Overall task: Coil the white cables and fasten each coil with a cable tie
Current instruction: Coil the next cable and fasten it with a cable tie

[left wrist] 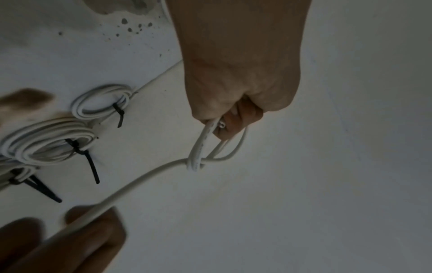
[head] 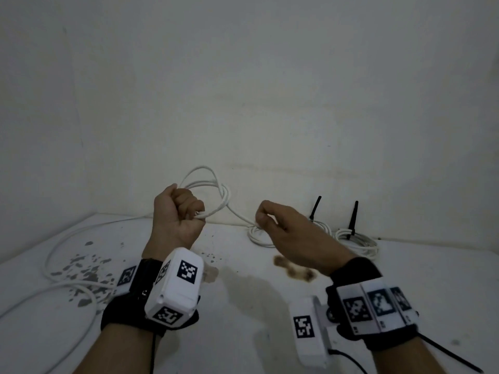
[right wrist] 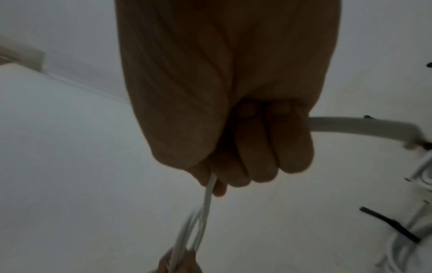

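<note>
Left hand (head: 176,211) fists loops of thin white round cable (head: 216,190); right hand (head: 280,225) pinches springy, light strand; better gripped near coil.

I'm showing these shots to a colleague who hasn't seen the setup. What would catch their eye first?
Most likely the two raised hands at centre: the left hand grips a few loops of white cable, while the right hand pinches the strand running off them. Next, the finished coils at the back right by the wall, their black cable ties sticking up. More loose white cable sprawls over the stained surface on the left.
</note>
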`<state>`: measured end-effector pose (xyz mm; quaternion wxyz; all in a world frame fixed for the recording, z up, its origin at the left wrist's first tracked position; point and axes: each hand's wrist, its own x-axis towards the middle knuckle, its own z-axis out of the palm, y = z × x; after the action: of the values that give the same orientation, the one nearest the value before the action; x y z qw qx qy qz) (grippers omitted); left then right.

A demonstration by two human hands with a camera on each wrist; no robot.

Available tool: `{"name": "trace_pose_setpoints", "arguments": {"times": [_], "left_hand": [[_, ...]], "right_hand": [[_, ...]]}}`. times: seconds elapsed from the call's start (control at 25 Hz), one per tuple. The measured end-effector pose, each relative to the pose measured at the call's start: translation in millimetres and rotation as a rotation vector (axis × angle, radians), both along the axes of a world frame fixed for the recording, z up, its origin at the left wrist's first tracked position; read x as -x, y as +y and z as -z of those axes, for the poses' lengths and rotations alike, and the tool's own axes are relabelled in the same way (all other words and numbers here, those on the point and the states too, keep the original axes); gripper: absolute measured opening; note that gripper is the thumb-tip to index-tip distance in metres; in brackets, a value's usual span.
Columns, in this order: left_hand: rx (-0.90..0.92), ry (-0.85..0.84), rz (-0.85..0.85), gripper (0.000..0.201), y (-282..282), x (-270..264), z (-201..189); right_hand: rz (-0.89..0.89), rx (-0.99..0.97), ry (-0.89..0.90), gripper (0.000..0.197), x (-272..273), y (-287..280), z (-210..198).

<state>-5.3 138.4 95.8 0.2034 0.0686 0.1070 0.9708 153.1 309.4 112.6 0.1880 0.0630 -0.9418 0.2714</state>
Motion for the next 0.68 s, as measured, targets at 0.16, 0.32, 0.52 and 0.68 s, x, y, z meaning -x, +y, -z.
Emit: {"name": "trace_pose_setpoints", "arguments": {"times": [0.16, 0.32, 0.52, 0.68], "left_hand": [[0.019, 0.006, -0.065, 0.043, -20, 15, 6], [0.101, 0.018, -0.094, 0.06, -11, 12, 3], [0.304, 0.019, -0.076, 0.062, -1, 4, 3], [0.401, 0.113, -0.006, 0.06, 11, -6, -2]], "right_hand": [[-0.021, 0.084, -0.176, 0.035, -24, 18, -21], [-0.027, 0.369, -0.185, 0.013, -29, 12, -25], [-0.12, 0.499, -0.167, 0.023, -29, -5, -34], [-0.226, 0.353, -0.29, 0.015, -31, -13, -33]]}}
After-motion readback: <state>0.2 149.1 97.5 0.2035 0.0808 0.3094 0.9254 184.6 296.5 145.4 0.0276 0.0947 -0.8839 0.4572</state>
